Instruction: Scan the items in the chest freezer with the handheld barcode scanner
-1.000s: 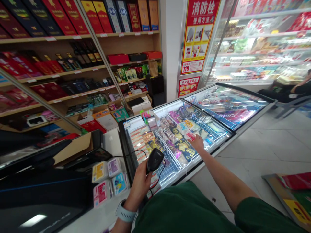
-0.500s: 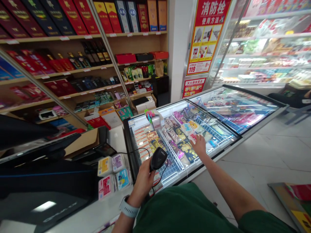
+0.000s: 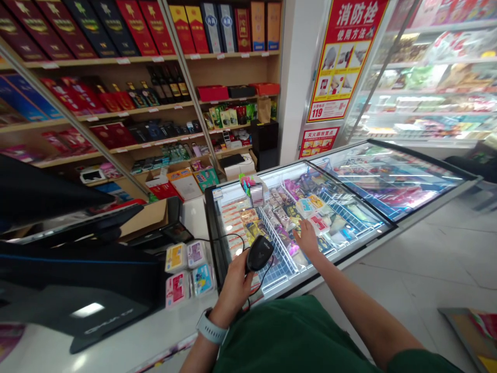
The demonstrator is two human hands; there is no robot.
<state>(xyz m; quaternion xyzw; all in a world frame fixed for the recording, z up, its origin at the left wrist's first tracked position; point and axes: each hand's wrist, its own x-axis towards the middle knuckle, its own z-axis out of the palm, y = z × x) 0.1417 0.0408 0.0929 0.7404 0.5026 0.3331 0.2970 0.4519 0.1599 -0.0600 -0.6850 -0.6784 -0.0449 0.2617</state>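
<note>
My left hand (image 3: 235, 277) is wrapped around the handle of a black barcode scanner (image 3: 260, 252), whose cable loops beside it over the freezer's glass top. Fingers stretched out and nothing visible in it, my right hand (image 3: 307, 240) is above the chest freezer (image 3: 285, 287), just left of a tub with a red label (image 3: 320, 223). Beside that tub are a blue-labelled tub (image 3: 305, 206) and an orange-labelled tub (image 3: 316, 201); all three appear to rest on the glass. I cannot tell whether my right hand touches the glass.
Several small labelled tubs (image 3: 177, 290) are grouped on the white counter (image 3: 155, 336) at my left, beside a dark checkout terminal (image 3: 85, 290). Packaged goods fill the freezer baskets. Shelves of boxes and bottles (image 3: 166, 85) stand behind, and a pillar carries a red poster (image 3: 337, 57).
My right hand has come off the red-labelled tub and moved left, so the tub now shows fully. The scanner stays in my left hand. The whole view has shifted slightly.
</note>
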